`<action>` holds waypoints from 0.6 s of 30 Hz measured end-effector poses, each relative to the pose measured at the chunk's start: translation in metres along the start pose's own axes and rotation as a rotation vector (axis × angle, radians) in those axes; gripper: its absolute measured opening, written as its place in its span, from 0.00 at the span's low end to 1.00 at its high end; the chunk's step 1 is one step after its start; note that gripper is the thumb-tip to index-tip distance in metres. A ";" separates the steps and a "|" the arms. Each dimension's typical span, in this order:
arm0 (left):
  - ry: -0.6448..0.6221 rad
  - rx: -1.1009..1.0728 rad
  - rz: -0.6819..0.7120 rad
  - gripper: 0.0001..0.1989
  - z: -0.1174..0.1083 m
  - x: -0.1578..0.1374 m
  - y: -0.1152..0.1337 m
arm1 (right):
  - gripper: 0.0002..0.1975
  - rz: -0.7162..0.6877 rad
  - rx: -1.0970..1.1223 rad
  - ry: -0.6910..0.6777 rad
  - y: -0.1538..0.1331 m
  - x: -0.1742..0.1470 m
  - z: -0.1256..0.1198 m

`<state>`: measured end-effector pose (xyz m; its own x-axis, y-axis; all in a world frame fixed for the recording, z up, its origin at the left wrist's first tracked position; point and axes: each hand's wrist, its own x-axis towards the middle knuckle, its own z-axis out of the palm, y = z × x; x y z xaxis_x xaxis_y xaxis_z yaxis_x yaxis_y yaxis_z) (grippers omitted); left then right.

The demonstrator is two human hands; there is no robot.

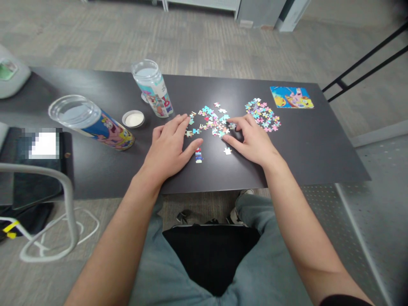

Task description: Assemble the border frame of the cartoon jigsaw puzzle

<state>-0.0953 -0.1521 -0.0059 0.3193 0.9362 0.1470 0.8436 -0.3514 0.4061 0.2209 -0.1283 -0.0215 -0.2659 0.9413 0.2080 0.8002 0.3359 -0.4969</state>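
Small jigsaw puzzle pieces (214, 120) lie in a loose, colourful heap on the dark table between my hands. My left hand (168, 146) rests at the heap's left side, fingers stretched out and thumb apart, partly covering pieces there. A small joined strip of blue and red pieces (199, 156) lies just below its thumb. At the heap's right edge is my right hand (253, 140), index finger and thumb spread apart and touching or close above pieces; its other fingers curl under. A pale single piece (227, 151) lies near that thumb.
A second heap of pieces (263, 114) and a cartoon picture card (292, 97) lie to the right. Two clear cartoon-printed canisters (111, 127) (154, 91) and a round lid (133, 119) stand left. A black tablet-like device (38, 174) lies far left, near a grey curved tube (68, 191).
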 end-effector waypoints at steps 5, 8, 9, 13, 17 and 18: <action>0.109 -0.023 -0.082 0.21 -0.004 0.003 -0.004 | 0.32 0.007 -0.001 -0.002 0.000 -0.001 0.001; 0.179 -0.036 -0.139 0.15 -0.006 0.006 -0.010 | 0.30 0.008 0.000 0.018 0.001 -0.002 0.001; 0.197 -0.037 -0.153 0.15 -0.006 0.006 -0.012 | 0.30 0.006 0.001 0.021 0.001 -0.003 0.002; 0.225 -0.040 -0.186 0.14 -0.005 0.004 -0.012 | 0.29 -0.004 0.004 0.018 0.002 -0.002 0.003; 0.177 -0.030 -0.159 0.16 -0.005 0.002 -0.008 | 0.29 -0.006 0.007 0.022 0.002 -0.002 0.003; 0.162 -0.021 -0.151 0.16 -0.005 0.003 -0.008 | 0.29 -0.006 0.007 0.024 0.002 -0.002 0.003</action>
<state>-0.1033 -0.1469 -0.0042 0.1153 0.9674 0.2256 0.8666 -0.2090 0.4531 0.2212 -0.1290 -0.0254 -0.2575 0.9381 0.2316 0.7946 0.3419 -0.5016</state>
